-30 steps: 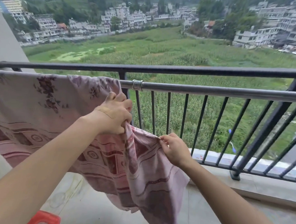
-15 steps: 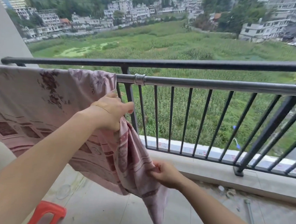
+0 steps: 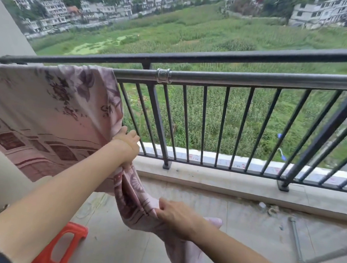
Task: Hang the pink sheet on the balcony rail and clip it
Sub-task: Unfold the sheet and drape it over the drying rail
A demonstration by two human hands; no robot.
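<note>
The pink sheet (image 3: 49,112), printed with dark flowers and a maroon border, hangs over the grey metal rail (image 3: 251,78) on the left half of the balcony. My left hand (image 3: 125,143) is closed on the sheet's right edge, about halfway down. Lower, my right hand (image 3: 176,216) pinches the bottom part of the same edge near the floor, and the loose corner droops under my right forearm. No clip shows in view.
A black balustrade (image 3: 192,56) with vertical bars stands just behind the grey rail. A red plastic stool (image 3: 62,244) is on the tiled floor at lower left. Metal pipe pieces (image 3: 297,242) and small debris lie at lower right.
Both hands slid down the sheet's right edge. The right hand dropped from mid-height to near the floor, and the bunched fabric now hangs straighter.
</note>
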